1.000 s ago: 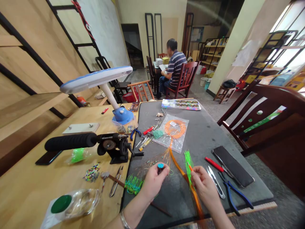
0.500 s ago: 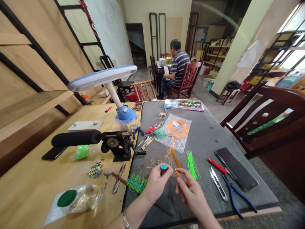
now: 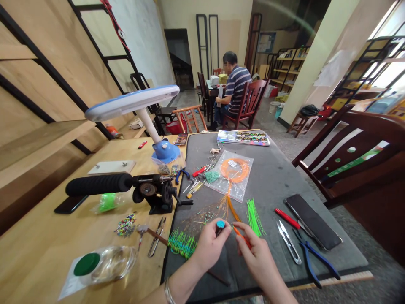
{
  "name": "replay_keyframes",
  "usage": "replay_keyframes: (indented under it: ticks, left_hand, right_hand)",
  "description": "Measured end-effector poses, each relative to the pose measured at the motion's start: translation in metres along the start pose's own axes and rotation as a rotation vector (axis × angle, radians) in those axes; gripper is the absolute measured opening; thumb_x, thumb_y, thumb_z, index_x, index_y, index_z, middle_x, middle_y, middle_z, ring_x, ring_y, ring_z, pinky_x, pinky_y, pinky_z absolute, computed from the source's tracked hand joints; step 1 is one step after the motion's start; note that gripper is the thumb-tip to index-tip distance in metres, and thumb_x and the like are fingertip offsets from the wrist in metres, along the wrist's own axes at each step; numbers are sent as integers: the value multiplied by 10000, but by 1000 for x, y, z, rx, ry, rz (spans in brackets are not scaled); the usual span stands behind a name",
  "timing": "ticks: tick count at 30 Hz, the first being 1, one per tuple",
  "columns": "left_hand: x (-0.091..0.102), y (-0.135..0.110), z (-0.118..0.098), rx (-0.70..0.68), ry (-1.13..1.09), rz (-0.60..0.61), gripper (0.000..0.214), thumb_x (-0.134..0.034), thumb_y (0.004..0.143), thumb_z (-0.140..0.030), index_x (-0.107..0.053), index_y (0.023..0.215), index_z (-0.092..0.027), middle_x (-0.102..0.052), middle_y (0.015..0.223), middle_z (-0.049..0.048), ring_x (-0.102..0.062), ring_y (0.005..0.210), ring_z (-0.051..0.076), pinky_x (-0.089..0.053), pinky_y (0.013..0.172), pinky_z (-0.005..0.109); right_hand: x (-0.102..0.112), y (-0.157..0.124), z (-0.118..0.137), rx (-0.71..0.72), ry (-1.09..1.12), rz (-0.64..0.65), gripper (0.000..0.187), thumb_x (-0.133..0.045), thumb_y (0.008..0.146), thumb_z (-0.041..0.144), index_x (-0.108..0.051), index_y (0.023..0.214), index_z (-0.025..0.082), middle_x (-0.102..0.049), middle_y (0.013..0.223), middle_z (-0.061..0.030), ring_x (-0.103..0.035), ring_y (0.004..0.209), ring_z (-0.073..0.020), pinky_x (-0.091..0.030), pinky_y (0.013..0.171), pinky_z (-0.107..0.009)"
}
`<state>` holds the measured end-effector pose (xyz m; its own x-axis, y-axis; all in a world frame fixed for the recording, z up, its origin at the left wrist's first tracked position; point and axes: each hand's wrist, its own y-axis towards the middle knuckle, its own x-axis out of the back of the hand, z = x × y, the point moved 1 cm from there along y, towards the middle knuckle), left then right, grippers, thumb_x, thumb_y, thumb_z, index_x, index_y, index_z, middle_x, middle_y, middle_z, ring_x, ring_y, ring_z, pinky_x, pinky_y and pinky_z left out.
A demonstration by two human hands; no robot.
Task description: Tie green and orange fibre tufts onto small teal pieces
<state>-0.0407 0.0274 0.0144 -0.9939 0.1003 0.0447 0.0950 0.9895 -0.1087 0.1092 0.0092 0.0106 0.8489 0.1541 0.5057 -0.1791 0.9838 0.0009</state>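
Note:
My left hand (image 3: pixel 209 245) is closed around a small dark piece with a bright blue top (image 3: pixel 220 225), pinched upright between thumb and fingers. Just right of it, my right hand (image 3: pixel 255 253) is shut on a slim orange-handled tool (image 3: pixel 243 237), its narrow end pointing toward the left fingertips. Whatever thin material lies between the hands is too small to make out. A row of green and blue strands (image 3: pixel 182 244) lies beside my left wrist on a brown stick. Loose bright green strips (image 3: pixel 255 218) rest beyond my right hand, near the orange strands (image 3: pixel 233 210).
Right on the grey mat (image 3: pixel 268 181) lie thread snips (image 3: pixel 288 242), blue-handled pliers (image 3: pixel 316 257), a red-handled tool (image 3: pixel 287 218) and a phone (image 3: pixel 313 221). Leftward are a hand-cranked device (image 3: pixel 155 192), beads (image 3: pixel 125 224) and a lamp (image 3: pixel 166 150). A person (image 3: pixel 236 86) sits beyond.
The view has shifted slightly. My left hand has turned a little, so more of the blue top shows. My right fingers have shifted on the orange tool, and more of its handle is visible.

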Motion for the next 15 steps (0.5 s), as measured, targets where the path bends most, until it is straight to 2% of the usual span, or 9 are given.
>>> replay_keyframes:
  ticks: [4,8,10,12,15]
  left_hand:
    - [3,5,1,102,-117,36,200,-604,784,-344,-565,714,-161,-498,609,-35,-444,585,115,-372,605,226]
    - [6,4,-5,-39,61,30,199,-582,811,-323,-576,698,-159,-542,643,-10,-479,633,135,-376,629,237]
    - [5,1,-6,-119,178,-11,186,-557,832,-310,-597,729,-161,-580,685,12,-505,674,151,-379,656,247]
    - [2,-3,-4,-142,210,-38,187,-543,843,-313,-608,754,-162,-596,713,23,-514,696,158,-380,664,251]
    - [0,-2,1,0,44,3,219,-559,820,-368,-567,737,-165,-530,645,-13,-447,576,118,-347,550,224]
  right_hand:
    - [4,-3,1,84,13,51,330,-402,910,348,-589,1131,190,-574,536,34,-554,494,-139,-410,516,-205]
    - [10,-3,7,150,-165,93,292,-413,901,272,-613,1108,225,-619,583,25,-564,493,-137,-413,548,-211]
    - [8,-2,9,125,-213,61,284,-412,895,258,-619,1087,227,-632,599,18,-577,501,-144,-417,549,-216]
    - [4,-2,7,88,-209,12,287,-409,894,266,-609,1093,215,-621,581,18,-581,498,-152,-417,533,-219]
    - [-3,-1,2,54,-89,-36,304,-395,909,313,-590,1112,197,-589,547,27,-572,488,-151,-414,501,-213]
